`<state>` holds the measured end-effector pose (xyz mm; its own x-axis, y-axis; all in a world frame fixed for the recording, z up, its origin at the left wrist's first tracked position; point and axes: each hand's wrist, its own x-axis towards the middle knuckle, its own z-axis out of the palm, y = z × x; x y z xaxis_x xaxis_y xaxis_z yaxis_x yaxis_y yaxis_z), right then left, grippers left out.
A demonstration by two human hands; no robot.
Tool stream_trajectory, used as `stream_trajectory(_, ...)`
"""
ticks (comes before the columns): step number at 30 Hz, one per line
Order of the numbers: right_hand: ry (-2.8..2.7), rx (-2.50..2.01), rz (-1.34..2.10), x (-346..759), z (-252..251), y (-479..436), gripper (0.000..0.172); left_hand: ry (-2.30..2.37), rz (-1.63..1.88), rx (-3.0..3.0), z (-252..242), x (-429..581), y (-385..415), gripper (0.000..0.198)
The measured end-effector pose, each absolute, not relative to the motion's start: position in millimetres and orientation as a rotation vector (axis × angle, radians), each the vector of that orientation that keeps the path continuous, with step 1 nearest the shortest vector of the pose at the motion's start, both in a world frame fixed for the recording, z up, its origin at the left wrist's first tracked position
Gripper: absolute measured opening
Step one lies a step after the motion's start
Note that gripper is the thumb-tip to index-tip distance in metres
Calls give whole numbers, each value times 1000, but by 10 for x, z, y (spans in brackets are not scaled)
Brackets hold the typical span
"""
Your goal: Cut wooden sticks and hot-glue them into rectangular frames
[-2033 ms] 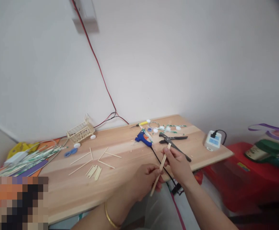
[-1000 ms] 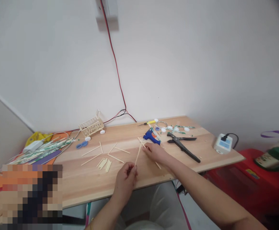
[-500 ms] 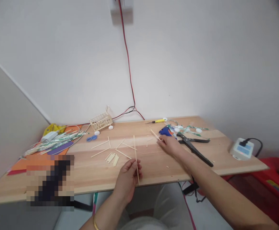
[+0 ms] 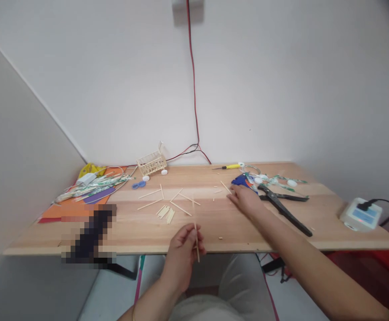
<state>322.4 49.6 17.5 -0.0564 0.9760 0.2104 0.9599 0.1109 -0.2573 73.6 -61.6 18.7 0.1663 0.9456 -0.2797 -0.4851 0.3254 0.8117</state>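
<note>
Head view: left hand (image 4: pixel 182 252) grip pinches a thin stick (image 4: pixel 194 218); right hand (image 4: pixel 247 201) lies beside the glue gun (image 4: pixel 240 180), grip unclear.

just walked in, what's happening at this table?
A person sits at a wooden table. The left hand pinches a thin stick upright at the front edge. The right hand lies farther back beside the blue glue gun, fingertips at a second stick; whether it holds it is unclear. Loose sticks and black cutters lie around.
</note>
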Motion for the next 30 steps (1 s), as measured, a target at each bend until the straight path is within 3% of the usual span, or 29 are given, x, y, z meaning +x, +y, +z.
stream_trajectory(10, -2530, -924, 247, 1933, 397, 328, 21, 969, 1335, 528, 128, 175, -590, 30)
stream_trajectory(17, -2893, -928, -17, 1545, 305, 527, 22, 971, 1369, 477, 94, 32, -661, 29)
stream_trajectory(30, -3055, -933, -66, 1561, 361, 440, 14, 948, 1363, 475, 90, -2, -610, 23)
